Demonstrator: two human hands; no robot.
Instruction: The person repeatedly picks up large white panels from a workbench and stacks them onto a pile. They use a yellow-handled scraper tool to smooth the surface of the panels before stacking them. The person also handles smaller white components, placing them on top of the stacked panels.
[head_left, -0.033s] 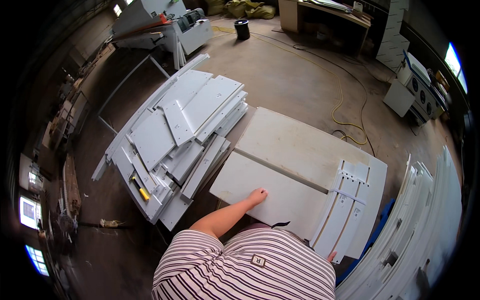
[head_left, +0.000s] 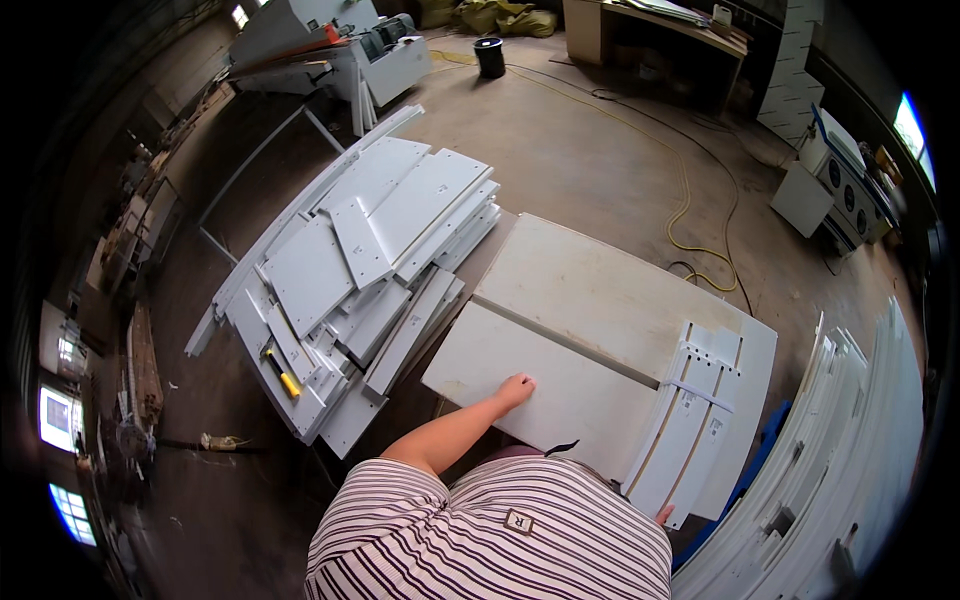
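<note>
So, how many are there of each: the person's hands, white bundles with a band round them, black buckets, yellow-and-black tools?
Left hand and right hand: 2
Banded white bundle: 1
Black bucket: 1
Yellow-and-black tool: 1
Total: 5

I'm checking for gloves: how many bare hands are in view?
2: the left hand over the pale board, and the right hand at the strapped white strips, mostly hidden by the striped shirt.
</note>
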